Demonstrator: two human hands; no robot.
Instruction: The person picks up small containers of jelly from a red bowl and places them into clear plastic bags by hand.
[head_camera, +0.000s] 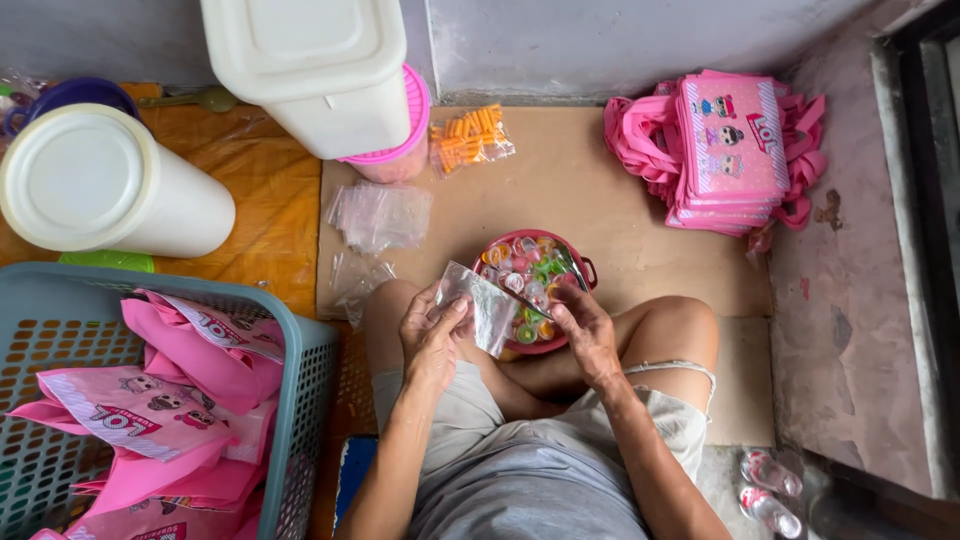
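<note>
- The left hand (432, 335) and the right hand (585, 335) hold one small clear plastic bag (480, 305) between them; the fingers of both are pinched on its edges.
- Just behind the bag, at 12 o'clock, stands a red bowl (585, 268) full of coloured jelly cups (530, 272); the bag covers part of it.
- At 10 o'clock lies a pile of empty clear bags (380, 215) on the cardboard sheet (580, 190).
- At 2 o'clock is a stack of pink tote bags (725, 150).
- At 8 o'clock a blue-grey basket (300, 370) holds more pink bags.
</note>
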